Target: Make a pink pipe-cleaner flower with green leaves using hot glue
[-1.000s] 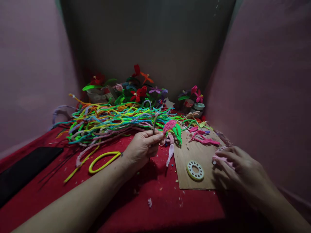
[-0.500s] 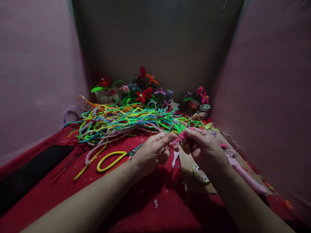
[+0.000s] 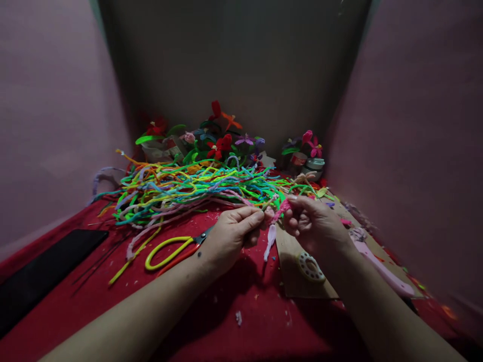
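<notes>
My left hand [image 3: 230, 234] is closed in a pinch on a thin stem just above the red cloth [image 3: 113, 301]. My right hand [image 3: 315, 226] is closed too, pinching a pink pipe-cleaner piece [image 3: 284, 207] that meets the stem between both hands. A pale pink piece [image 3: 269, 236] hangs below them. Behind my hands lies a big heap of coloured pipe cleaners [image 3: 188, 188].
Yellow-handled scissors [image 3: 169, 249] lie left of my left hand. A cardboard sheet [image 3: 298, 281] carries a tape ring [image 3: 310, 266] and a pink tool [image 3: 381, 269]. Finished pipe-cleaner flowers [image 3: 221, 143] stand at the back. A black flat object [image 3: 41, 274] lies far left.
My right hand has come off the pink tool on the cardboard and moved left to meet my left hand, taking hold of the pink piece. The camera shifted slightly.
</notes>
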`<state>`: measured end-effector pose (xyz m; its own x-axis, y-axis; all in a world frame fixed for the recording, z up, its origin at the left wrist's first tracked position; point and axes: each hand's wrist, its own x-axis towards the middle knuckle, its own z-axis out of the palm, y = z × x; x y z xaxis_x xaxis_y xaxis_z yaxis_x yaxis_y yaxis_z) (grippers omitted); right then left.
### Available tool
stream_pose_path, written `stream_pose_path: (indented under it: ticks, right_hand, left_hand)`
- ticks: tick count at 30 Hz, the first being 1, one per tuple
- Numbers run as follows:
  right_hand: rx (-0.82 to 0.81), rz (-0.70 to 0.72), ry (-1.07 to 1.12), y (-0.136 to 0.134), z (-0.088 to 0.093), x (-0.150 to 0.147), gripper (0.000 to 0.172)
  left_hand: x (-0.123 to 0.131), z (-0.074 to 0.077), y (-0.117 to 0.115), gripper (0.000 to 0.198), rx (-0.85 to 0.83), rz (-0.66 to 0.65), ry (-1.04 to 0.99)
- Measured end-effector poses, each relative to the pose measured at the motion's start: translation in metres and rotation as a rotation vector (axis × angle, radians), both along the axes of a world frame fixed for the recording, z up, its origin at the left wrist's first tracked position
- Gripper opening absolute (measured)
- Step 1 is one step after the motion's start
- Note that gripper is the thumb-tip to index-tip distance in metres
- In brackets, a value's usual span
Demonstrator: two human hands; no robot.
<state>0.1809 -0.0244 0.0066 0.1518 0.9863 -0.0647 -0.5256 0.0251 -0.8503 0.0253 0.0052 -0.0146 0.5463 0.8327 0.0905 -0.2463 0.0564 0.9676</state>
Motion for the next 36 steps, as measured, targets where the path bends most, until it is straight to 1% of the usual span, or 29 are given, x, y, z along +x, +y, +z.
stream_pose_path:
  ticks: [5,9,15,23,28,32,36]
  right_hand:
    - [-0.054,0.08,0.074,0.0008,-0.0015,0.0016,0.012]
    - [-0.091,0.111,0.079,0.0013,-0.0009,0.0014,0.008]
    - [-0.064,0.116,0.064,-0.0003,-0.0004,0.0004,0.008]
    - [-0.01,0.061,0.01,0.0004,-0.0041,-0.0006,0.009]
    - [0.021,0.055,-0.002,0.0014,-0.0064,-0.0003,0.01]
    - [0.044,0.074,-0.006,0.0017,-0.0072,-0.001,0.01]
    - [0.035,0.07,-0.015,0.0016,-0.0075,-0.0026,0.01]
  left_hand:
    - [-0.0003,0.0012,0.0003,0.021,-0.012,0.031,-0.01]
    - [-0.0007,0.0029,-0.0026,0.012,0.074,0.065,0.024]
    - [0.0004,0.0078,-0.0061,0.01,0.077,0.092,0.11]
    - [-0.0001,0.0053,-0.0048,0.011,0.081,0.058,0.133]
    - [0.0006,0.0073,-0.006,0.014,0.091,0.053,0.15]
    - [0.0012,0.0074,-0.0063,0.013,0.086,0.059,0.162]
    - [0.0012,0.0063,-0.006,0.013,0.103,0.056,0.185]
